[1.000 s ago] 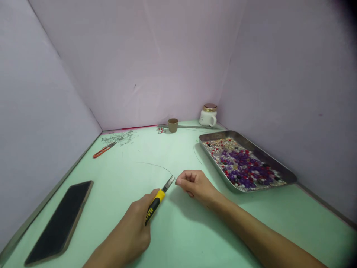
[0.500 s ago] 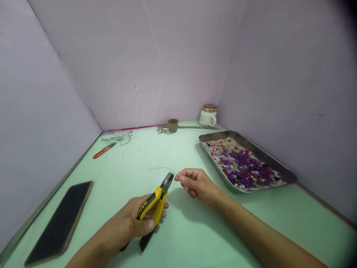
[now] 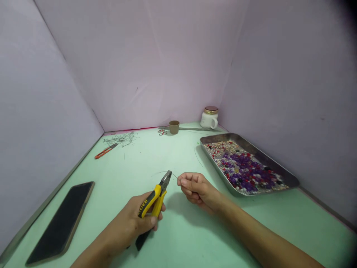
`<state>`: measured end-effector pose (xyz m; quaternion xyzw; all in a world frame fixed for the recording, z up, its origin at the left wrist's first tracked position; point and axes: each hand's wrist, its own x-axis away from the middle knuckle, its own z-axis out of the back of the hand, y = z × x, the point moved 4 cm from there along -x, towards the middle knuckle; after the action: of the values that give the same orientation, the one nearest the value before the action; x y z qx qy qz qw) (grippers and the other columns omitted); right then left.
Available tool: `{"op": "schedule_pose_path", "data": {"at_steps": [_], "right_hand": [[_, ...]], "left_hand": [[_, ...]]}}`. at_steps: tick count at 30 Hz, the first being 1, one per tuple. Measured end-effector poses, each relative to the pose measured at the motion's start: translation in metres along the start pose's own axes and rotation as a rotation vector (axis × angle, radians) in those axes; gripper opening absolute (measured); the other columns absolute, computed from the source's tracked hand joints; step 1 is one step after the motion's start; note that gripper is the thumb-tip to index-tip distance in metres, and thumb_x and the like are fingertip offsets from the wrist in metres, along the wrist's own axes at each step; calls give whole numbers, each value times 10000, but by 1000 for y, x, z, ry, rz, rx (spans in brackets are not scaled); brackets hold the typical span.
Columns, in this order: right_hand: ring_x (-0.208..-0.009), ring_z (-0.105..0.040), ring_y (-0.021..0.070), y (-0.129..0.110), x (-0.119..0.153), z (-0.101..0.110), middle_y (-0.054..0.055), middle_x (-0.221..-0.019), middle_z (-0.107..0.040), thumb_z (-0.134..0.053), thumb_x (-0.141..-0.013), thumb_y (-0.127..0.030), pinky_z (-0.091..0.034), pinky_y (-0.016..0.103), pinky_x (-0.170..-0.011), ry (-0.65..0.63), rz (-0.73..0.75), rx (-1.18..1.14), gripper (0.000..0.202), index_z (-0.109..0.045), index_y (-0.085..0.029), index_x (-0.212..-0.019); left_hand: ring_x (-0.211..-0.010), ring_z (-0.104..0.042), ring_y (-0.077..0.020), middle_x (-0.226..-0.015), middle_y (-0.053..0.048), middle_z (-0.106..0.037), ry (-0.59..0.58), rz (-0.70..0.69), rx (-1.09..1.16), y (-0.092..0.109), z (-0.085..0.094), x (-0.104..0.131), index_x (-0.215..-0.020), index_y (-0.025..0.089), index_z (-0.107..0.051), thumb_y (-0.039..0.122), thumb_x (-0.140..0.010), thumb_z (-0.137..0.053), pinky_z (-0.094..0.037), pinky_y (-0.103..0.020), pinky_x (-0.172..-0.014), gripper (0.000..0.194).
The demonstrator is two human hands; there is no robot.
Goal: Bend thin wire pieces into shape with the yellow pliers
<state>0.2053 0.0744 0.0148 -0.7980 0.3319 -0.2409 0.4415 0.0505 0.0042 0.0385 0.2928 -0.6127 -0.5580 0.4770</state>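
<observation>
Yellow-and-black pliers [image 3: 158, 190] with gray metal jaws, handles slightly spread, slanting away to the right over the green tabletop [image 3: 195, 238], thin dark wire [image 3: 174, 175], gently curved, running sideways by the jaw tips

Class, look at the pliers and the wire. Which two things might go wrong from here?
The wire is thin and pinched between fingertips of the right hand, so it may slip or twist. The jaws of the pliers are close to those fingertips, so a careless squeeze might nip them.
</observation>
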Motion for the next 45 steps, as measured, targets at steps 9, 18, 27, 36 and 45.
{"op": "schedule_pose_path", "data": {"at_steps": [9, 18, 27, 36, 45], "right_hand": [[-338, -185, 8, -2, -3, 13, -89, -428, -380, -667, -638, -330, -79, 174, -332, 96, -57, 68, 237, -557, -127, -694], [-342, -202, 13, -10, -2, 4, -87, -429, -388, -658, -639, -355, -95, 185, -355, 126, 40, 89, 253, -559, -131, -703], [-309, -208, 7, -3, -1, 4, -82, -410, -408, -660, -639, -352, -99, 177, -317, 113, 2, 72, 253, -558, -122, -667], [-296, -203, 1, 3, -3, 7, -78, -413, -417, -667, -635, -340, -99, 163, -293, 91, -41, 18, 249, -556, -119, -655], [-313, -186, 0, 3, -1, 5, -83, -415, -396, -660, -655, -317, -93, 151, -295, 51, -76, -30, 228, -540, -123, -652]], "left_hand": [[-835, -497, -201, -865, -33, -530, 365, -14, -534, 13, 7, 6, -1085, 178, -448, 207, -770, -460, -366, -311, -786, 317], [-727, -440, -154, -847, -20, -514, -11, 10, -120, 4, -3, 5, -989, 162, -516, 224, -714, -520, -356, -260, -639, 282], [-713, -413, -133, -846, 6, -513, 28, 94, -201, 18, -19, 7, -1003, 184, -498, 110, -716, -467, -335, -238, -646, 298], [-803, -474, -173, -854, -19, -523, 75, 77, -329, 13, -18, 6, -916, 176, -506, 150, -744, -460, -358, -259, -722, 180], [-769, -476, -160, -840, -18, -521, 52, 66, -364, 13, -18, 7, -939, 180, -459, 177, -776, -442, -382, -262, -725, 164]]}}
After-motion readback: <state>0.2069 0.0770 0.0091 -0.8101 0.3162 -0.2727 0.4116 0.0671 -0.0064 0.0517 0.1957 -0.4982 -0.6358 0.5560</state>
